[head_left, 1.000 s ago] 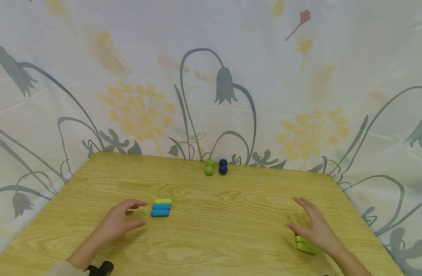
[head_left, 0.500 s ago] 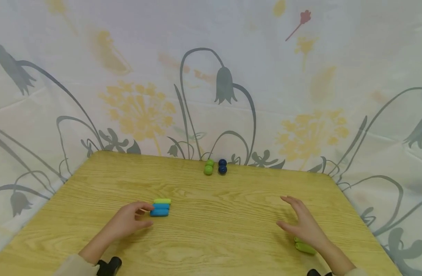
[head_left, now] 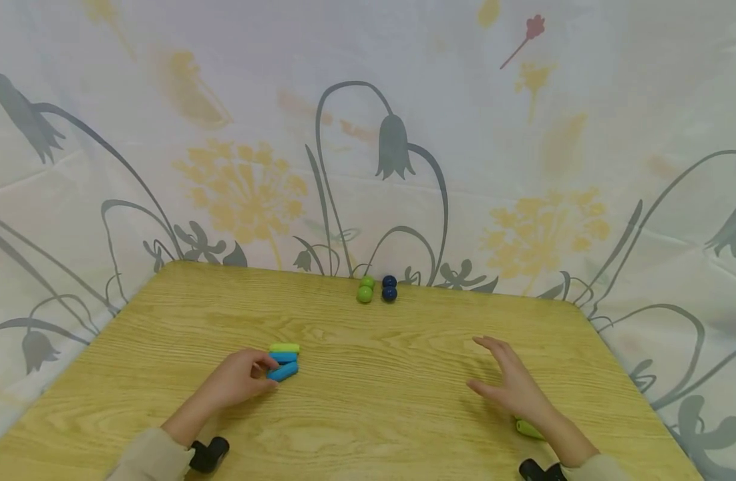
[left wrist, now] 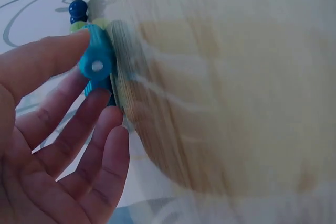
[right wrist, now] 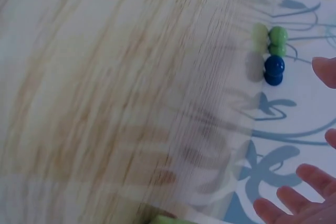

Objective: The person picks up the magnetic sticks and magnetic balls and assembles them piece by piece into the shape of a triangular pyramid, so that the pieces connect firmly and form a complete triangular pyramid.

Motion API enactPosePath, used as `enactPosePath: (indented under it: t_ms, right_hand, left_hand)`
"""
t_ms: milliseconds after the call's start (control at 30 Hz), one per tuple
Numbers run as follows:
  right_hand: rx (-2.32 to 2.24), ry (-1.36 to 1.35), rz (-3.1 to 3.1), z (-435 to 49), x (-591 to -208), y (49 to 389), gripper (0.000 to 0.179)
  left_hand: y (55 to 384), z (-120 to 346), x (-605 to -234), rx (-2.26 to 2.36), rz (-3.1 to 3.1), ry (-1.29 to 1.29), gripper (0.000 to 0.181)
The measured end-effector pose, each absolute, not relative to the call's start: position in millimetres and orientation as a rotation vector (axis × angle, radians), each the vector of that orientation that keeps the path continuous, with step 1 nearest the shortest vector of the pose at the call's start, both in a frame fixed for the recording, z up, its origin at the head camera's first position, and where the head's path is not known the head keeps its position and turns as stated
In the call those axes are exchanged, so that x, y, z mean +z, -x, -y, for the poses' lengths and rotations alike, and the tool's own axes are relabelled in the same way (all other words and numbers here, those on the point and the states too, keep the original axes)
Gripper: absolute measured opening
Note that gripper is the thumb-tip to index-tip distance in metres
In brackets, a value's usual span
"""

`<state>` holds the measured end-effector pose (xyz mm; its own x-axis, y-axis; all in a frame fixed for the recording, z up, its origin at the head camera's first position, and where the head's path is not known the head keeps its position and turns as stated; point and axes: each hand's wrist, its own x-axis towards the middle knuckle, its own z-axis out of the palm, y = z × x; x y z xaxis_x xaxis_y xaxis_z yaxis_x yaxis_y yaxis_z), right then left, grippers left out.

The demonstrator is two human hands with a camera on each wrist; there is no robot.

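My left hand (head_left: 242,379) pinches one end of a short blue cylinder (head_left: 284,371) between thumb and fingers. That cylinder lies askew beside a second blue cylinder (head_left: 284,357), with a yellow-green cylinder (head_left: 284,347) behind it. In the left wrist view, the held blue cylinder (left wrist: 97,62) shows a pale round spot in its end. My right hand (head_left: 515,387) hovers over the table with fingers spread and holds nothing. Partly hidden under its wrist lies a green cylinder (head_left: 529,428). The right wrist view shows only the fingertips of this hand and a sliver of green at the bottom edge.
Two green balls (head_left: 364,294) and two dark blue balls (head_left: 389,293) sit at the back edge of the wooden table (head_left: 368,414). Behind the table hangs a flower-printed cloth (head_left: 260,87). Black wrist devices (head_left: 210,455) sit at both wrists.
My left hand has moved right to the blue cylinders and taken hold of the nearest one, which has turned askew. My right hand has drifted left, away from the green cylinders.
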<state>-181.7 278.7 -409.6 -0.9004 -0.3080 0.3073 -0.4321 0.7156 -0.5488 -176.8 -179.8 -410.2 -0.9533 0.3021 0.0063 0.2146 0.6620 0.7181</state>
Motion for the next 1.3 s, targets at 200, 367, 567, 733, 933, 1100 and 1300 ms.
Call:
enactPosePath:
  t_ms: [200,367,567,733,933,1100,1300]
  right_hand:
    - [0.968,-0.646,2.702,-273,-413,187,0.066]
    - [0.989,-0.685,2.691,-266,-412,191,0.063]
    - [1.011,-0.710,2.700,-257,-411,197,0.063]
    - [1.032,-0.734,2.703,-252,-412,205,0.062]
    - [1.081,-0.756,2.724,-247,-414,213,0.062]
    - [1.107,-0.776,2.729,-242,-413,220,0.060]
    - [1.150,-0.799,2.723,-234,-413,230,0.058]
  left_hand:
    - [178,168,-410,1.161,-2.780,-0.388,0.018]
    - [178,160,-409,1.142,-2.779,-0.420,0.019]
    - [178,152,-409,1.151,-2.728,-0.447,0.022]
    - [179,144,-412,1.157,-2.714,-0.494,0.023]
    - [179,133,-415,1.134,-2.734,-0.584,0.019]
    - [179,123,-414,1.159,-2.688,-0.589,0.017]
    - [178,110,-411,1.210,-2.613,-0.626,0.016]
